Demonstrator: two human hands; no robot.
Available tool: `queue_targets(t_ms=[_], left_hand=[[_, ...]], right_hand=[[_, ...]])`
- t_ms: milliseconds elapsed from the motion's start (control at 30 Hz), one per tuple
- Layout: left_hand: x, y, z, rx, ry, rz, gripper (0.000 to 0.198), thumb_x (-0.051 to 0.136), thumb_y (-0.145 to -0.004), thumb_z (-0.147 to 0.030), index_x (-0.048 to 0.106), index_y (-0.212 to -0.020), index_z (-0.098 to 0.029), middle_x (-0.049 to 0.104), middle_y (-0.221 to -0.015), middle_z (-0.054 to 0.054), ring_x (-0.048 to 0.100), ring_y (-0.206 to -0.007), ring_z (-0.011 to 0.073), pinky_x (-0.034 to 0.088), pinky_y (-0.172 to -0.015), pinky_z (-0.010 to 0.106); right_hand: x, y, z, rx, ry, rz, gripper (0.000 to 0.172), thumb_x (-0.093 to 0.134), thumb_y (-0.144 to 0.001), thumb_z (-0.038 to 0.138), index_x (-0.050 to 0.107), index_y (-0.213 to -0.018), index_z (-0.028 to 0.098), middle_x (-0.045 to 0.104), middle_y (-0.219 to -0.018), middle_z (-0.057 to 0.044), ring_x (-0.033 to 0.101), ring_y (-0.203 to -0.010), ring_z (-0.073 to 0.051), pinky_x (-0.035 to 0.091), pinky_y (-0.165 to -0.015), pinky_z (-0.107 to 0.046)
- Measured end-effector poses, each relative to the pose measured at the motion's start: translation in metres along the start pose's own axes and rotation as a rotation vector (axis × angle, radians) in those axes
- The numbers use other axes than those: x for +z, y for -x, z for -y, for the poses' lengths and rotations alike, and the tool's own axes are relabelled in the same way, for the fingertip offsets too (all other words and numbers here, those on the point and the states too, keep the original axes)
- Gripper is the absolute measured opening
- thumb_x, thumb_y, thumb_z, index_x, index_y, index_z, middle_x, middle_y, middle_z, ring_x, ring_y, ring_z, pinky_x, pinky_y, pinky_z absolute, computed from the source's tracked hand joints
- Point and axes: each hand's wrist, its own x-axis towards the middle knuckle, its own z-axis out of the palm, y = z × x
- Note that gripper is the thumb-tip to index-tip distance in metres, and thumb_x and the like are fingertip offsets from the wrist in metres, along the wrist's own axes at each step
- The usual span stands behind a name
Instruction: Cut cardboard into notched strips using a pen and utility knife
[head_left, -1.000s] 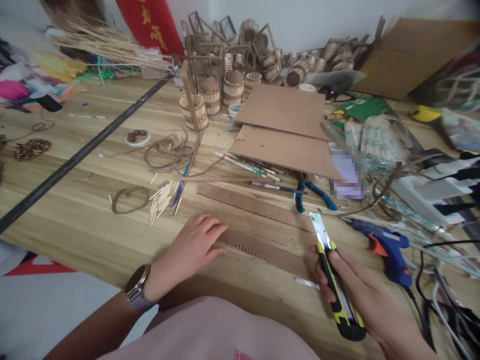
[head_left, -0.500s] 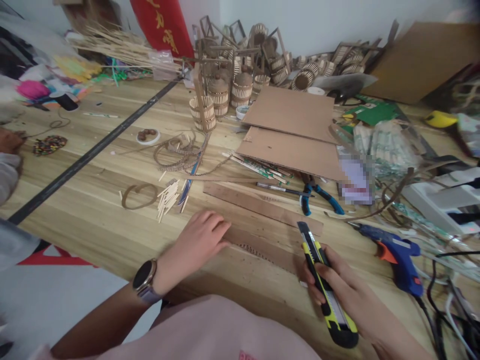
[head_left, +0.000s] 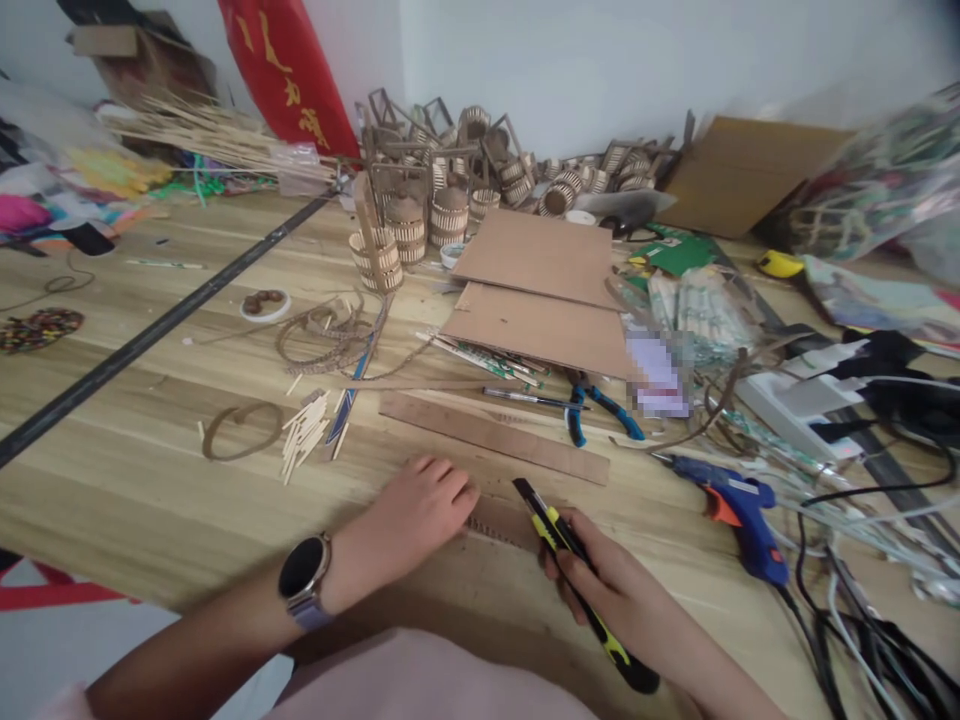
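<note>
My right hand (head_left: 604,565) is wrapped round a yellow and black utility knife (head_left: 592,600), whose tip points up and to the left. Under my left hand (head_left: 416,525) lies the end of a brown cardboard strip (head_left: 506,525) with a torn, ribbed patch. The fingers of that hand are bent together on the strip, and the thumb is hidden. The knife's front end hovers over or beside the strip's right part; whether it touches, I cannot tell. Just beyond, a second cardboard strip (head_left: 495,437) lies flat on the wooden table (head_left: 225,530).
Blue-handled pliers (head_left: 600,410), a pen (head_left: 525,397) and cardboard sheets (head_left: 532,325) lie behind the strips. To the right are a blue glue gun (head_left: 739,510), cables and a white power strip (head_left: 799,415). Short sticks (head_left: 305,435) lie left; small baskets (head_left: 379,258) stand at the back.
The view has swung to the right. The knife in my right hand has come closer to my left hand and turned more edge-on. My left hand now lies flatter over the strip.
</note>
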Motion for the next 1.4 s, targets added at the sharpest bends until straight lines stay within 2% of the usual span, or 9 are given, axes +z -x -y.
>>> queue_targets(t_ms=[100,233,500,733,1100,1400], left_hand=[[-0.001,-0.001,0.0,0.012,-0.023,-0.004,0.016,0.063,-0.094,-0.019,0.062,-0.109,-0.015,0.065,-0.106,0.008,0.058,-0.096,0.0242,0.045,-0.08,0.037],[-0.003,-0.002,0.0,0.021,-0.053,0.017,0.014,0.059,-0.094,-0.011,0.062,-0.107,-0.015,0.064,-0.104,0.007,0.057,-0.093,0.0239,0.044,-0.076,0.036],[-0.002,-0.008,-0.003,0.06,-0.126,0.005,0.007,0.058,-0.095,-0.013,0.062,-0.1,-0.015,0.06,-0.095,0.005,0.055,-0.088,0.0241,0.043,-0.07,0.037],[0.004,-0.009,-0.007,0.075,-0.155,-0.01,0.005,0.055,-0.097,-0.016,0.06,-0.099,-0.017,0.059,-0.093,0.006,0.053,-0.088,0.0228,0.04,-0.068,0.036],[-0.001,-0.013,-0.011,0.1,-0.189,-0.004,0.005,0.056,-0.096,-0.015,0.058,-0.092,-0.017,0.058,-0.09,0.004,0.055,-0.085,0.0219,0.04,-0.067,0.035],[0.003,-0.015,-0.013,0.099,-0.203,-0.013,0.005,0.059,-0.094,-0.015,0.057,-0.09,-0.017,0.058,-0.088,0.004,0.056,-0.083,0.0219,0.039,-0.064,0.035]], right_hand=[[0.0,-0.003,-0.002,-0.003,0.036,0.001,0.02,0.038,-0.095,0.042,0.045,-0.091,0.024,0.055,-0.08,0.002,0.053,-0.053,-0.01,0.047,-0.059,-0.029],[0.0,-0.006,-0.003,-0.012,0.044,-0.036,0.017,0.039,-0.093,0.039,0.045,-0.094,0.024,0.055,-0.08,0.002,0.054,-0.054,-0.011,0.047,-0.057,-0.029],[-0.007,-0.008,0.007,0.005,0.019,0.033,0.017,0.04,-0.092,0.04,0.044,-0.093,0.023,0.056,-0.081,0.002,0.055,-0.054,-0.011,0.046,-0.057,-0.028],[-0.007,-0.01,0.005,0.009,0.005,0.039,0.019,0.042,-0.092,0.042,0.044,-0.09,0.024,0.057,-0.079,0.003,0.055,-0.052,-0.011,0.046,-0.055,-0.028],[-0.008,-0.009,0.006,0.016,0.018,0.035,0.017,0.04,-0.092,0.04,0.045,-0.091,0.023,0.059,-0.081,0.002,0.056,-0.052,-0.01,0.047,-0.057,-0.028],[-0.009,-0.009,0.007,0.033,0.044,0.011,0.023,0.04,-0.09,0.046,0.043,-0.095,0.024,0.062,-0.062,0.003,0.061,-0.058,-0.017,0.05,-0.06,-0.03]])
